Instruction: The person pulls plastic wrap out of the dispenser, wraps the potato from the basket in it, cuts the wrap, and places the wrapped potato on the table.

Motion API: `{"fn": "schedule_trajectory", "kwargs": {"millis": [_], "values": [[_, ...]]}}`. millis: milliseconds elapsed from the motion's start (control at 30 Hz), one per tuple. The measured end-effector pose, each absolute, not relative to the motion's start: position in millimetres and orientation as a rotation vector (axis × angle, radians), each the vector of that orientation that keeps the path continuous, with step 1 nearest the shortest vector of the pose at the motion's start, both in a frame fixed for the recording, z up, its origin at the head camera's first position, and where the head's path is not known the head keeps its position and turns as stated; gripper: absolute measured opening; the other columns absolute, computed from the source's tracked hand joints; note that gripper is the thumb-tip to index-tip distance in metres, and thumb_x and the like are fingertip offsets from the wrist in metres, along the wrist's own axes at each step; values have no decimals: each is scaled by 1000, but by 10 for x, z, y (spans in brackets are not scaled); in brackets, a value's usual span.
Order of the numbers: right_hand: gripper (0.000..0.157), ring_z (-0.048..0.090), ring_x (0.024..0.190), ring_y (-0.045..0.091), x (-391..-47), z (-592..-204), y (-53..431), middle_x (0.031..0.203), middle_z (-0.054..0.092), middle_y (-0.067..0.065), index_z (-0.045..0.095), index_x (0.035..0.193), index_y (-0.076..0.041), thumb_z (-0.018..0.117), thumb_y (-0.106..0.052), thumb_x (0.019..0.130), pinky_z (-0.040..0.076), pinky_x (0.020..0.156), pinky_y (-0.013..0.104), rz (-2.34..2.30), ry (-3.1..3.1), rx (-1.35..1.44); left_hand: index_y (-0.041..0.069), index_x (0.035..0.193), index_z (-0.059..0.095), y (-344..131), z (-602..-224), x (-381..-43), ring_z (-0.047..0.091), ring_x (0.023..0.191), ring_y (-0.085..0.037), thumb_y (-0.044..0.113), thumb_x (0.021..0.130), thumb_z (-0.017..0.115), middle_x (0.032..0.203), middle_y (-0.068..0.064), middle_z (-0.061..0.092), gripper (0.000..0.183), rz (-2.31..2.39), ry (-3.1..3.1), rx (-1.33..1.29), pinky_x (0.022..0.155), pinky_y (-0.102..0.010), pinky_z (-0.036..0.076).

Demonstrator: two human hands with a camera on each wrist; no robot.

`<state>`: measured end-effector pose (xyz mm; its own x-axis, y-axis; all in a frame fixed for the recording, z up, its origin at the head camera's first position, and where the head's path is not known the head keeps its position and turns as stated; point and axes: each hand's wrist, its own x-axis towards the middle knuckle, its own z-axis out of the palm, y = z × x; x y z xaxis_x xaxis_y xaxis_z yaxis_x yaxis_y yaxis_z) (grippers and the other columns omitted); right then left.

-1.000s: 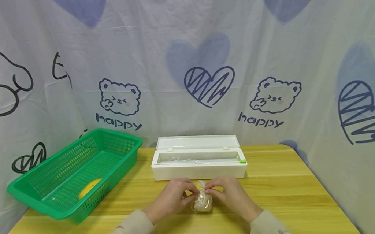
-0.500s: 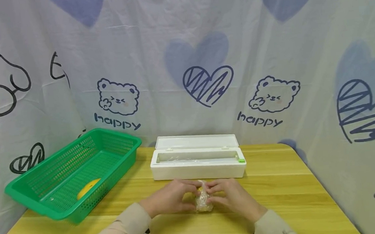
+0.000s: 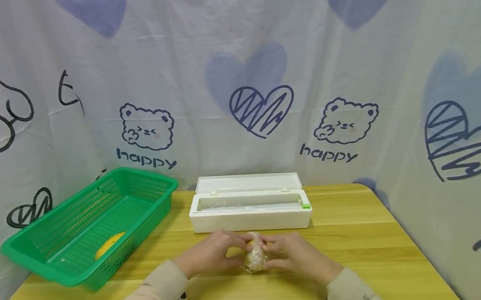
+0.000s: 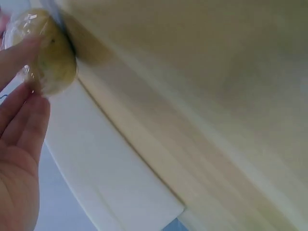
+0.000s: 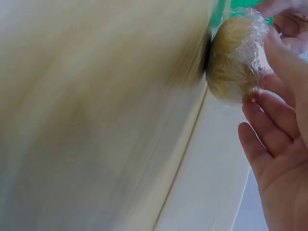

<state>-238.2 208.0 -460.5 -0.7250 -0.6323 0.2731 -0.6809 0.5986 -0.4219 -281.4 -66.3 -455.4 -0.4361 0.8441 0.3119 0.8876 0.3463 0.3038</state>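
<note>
A rounded yellow fruit (image 5: 231,60), wrapped in clear cling film, sits on the wooden table in front of the white box; its exact kind is hard to tell through the film. In the head view the film (image 3: 255,258) bunches into a twist on top. My left hand (image 3: 214,253) holds the fruit from its left side, thumb and fingertips against the wrap. From the right, my right hand (image 3: 293,254) holds it likewise, with the thumb low and the fingers up near the twist. The left wrist view shows the fruit (image 4: 57,57) as a smooth oval.
Just behind the hands stands a white cling film dispenser box (image 3: 250,221), its lid (image 3: 247,182) raised and film inside. On the left is a green perforated basket (image 3: 87,275) holding a yellow fruit (image 3: 109,245). A printed curtain (image 3: 200,68) hangs behind the table (image 3: 357,235).
Both hands have gone from pinching the film near its top to spreading thumb and fingers along the fruit's sides. The head view has turned slightly right.
</note>
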Motion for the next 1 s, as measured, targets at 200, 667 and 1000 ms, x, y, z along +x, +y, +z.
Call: {"fn": "schedule_trajectory", "kwargs": {"millis": [200,667,1000], "values": [[83,59,143,33,-2392,-4607,2014,164,50,14,52,156,-5,90,-29,86,50,117,46,686,-2793,1158,8,143,61,-714,-4597,-2846,73,115,-19,9,89,87,132,-6,72,60,-639,-2516,-1576,104,-31,60],[48,71,125,25,-2474,-4590,2077,143,71,11,63,148,-7,62,-36,110,59,104,34,1573,-2799,865,9,136,70,-743,-4396,-2824,74,108,-19,24,109,65,125,-8,78,31,-1568,-2796,-1233,90,-30,64],[53,77,99,24,-2462,-4606,2049,129,71,30,44,158,2,49,-31,116,66,85,36,1757,-2780,648,13,144,49,-633,-4518,-2605,71,82,-19,29,108,67,98,-7,78,43,-2032,-2783,-906,76,-35,62]]}}
